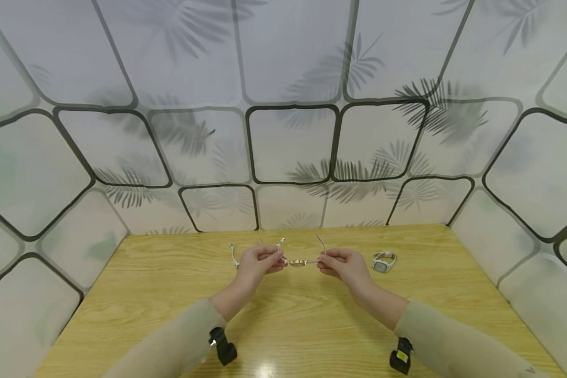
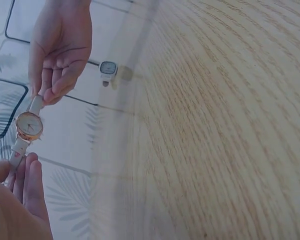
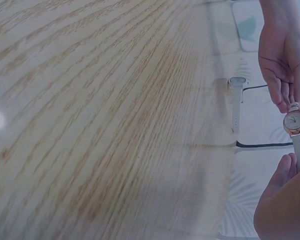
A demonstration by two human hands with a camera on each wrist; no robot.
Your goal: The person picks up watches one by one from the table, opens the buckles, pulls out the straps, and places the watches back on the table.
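Between both hands, above the table, is a wristwatch (image 1: pixel 298 262) with a rose-gold case, a white dial (image 2: pixel 29 125) and a pale strap (image 3: pixel 298 150). My left hand (image 1: pixel 257 263) pinches one strap half between thumb and fingers. The other strap half is pinched by my right hand (image 1: pixel 346 266), its free end sticking up past the fingers. A second watch, white with a squarish face (image 1: pixel 380 266), lies on the table to the right of the right hand. Behind the left hand stands another pale-strapped watch (image 1: pixel 233 256), partly hidden by that hand.
The wood-grain table (image 1: pixel 283 325) runs back to a patterned wall (image 1: pixel 293 147) with leaf prints, and similar panels rise at both sides. Each forearm wears a black strapped device (image 1: pixel 222 346) near the sleeve cuff.
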